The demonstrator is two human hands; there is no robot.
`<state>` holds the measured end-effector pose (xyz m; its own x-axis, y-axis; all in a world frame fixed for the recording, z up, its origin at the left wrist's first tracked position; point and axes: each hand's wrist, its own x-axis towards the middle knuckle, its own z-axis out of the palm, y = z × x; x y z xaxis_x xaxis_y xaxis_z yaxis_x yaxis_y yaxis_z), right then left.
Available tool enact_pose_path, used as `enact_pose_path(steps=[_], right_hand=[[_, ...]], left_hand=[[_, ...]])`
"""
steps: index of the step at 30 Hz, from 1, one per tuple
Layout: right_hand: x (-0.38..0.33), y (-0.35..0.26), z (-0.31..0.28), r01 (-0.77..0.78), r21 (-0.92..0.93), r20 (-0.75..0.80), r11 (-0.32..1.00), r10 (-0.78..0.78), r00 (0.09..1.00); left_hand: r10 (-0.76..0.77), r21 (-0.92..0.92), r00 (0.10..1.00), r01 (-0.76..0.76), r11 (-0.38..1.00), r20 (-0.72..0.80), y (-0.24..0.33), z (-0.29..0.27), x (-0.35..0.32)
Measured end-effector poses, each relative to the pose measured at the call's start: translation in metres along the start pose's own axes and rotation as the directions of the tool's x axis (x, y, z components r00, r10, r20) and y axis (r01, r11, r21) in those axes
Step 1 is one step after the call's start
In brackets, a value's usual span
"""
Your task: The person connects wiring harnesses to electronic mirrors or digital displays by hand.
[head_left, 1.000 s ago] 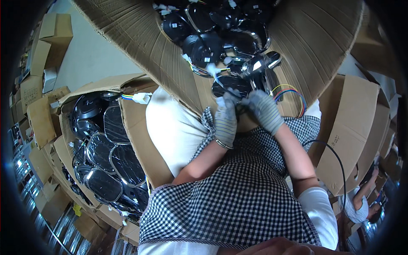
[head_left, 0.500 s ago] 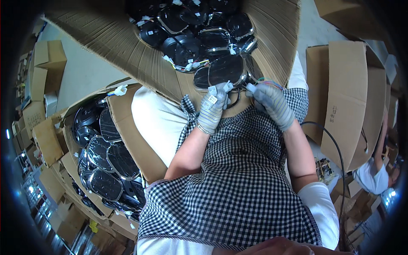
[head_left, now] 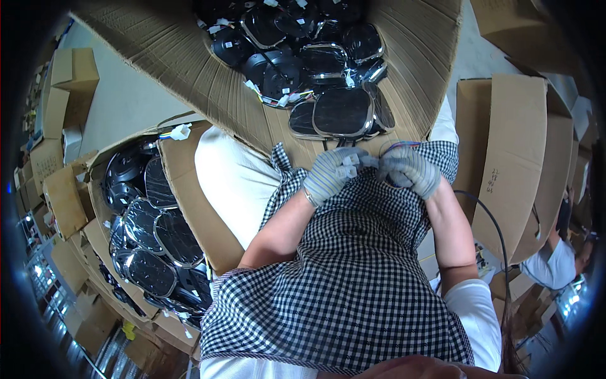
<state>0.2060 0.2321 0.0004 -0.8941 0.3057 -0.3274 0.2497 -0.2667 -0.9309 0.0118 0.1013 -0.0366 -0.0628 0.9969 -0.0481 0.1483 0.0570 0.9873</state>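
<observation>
Both hands wear grey striped gloves and meet in front of my checked apron. My left hand (head_left: 329, 175) is closed on white plastic wire connectors (head_left: 346, 171), whose ends stick out past the fingers. Closed close beside it, my right hand (head_left: 413, 170) grips a connector with thin coloured wires (head_left: 404, 144) running over the glove. The two connectors touch or nearly touch between the fingertips; whether they are joined I cannot tell. Just beyond the hands, a glossy black rounded unit (head_left: 343, 112) with a shiny rim lies on the cardboard, black leads hanging from its near edge.
A large open carton (head_left: 404, 82) ahead holds several more black units (head_left: 271, 72) with white plugs. At my left, another carton (head_left: 196, 189) is full of similar units (head_left: 148, 271). Tall cartons (head_left: 511, 158) stand at the right, with a black cable (head_left: 495, 215) and a person's sleeve (head_left: 550, 265) nearby.
Both hands have drawn back toward my apron and come together, bringing the connectors end to end. The nearest black unit has turned flatter and sits free of the hands.
</observation>
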Motion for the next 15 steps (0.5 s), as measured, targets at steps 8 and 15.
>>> enact_pose_path(steps=[8, 15], right_hand=[[0.009, -0.007, 0.020, -0.339, 0.366, -0.052, 0.867, 0.383, 0.922], [0.016, -0.016, 0.004, -0.441, 0.325, -0.027, 0.837, 0.474, 0.880]], left_hand=[[-0.157, 0.102, 0.981, 0.146, 0.984, 0.115, -0.010, 0.001, -0.002], [-0.132, 0.117, 0.990, 0.125, 0.985, 0.053, -0.014, 0.007, 0.002]])
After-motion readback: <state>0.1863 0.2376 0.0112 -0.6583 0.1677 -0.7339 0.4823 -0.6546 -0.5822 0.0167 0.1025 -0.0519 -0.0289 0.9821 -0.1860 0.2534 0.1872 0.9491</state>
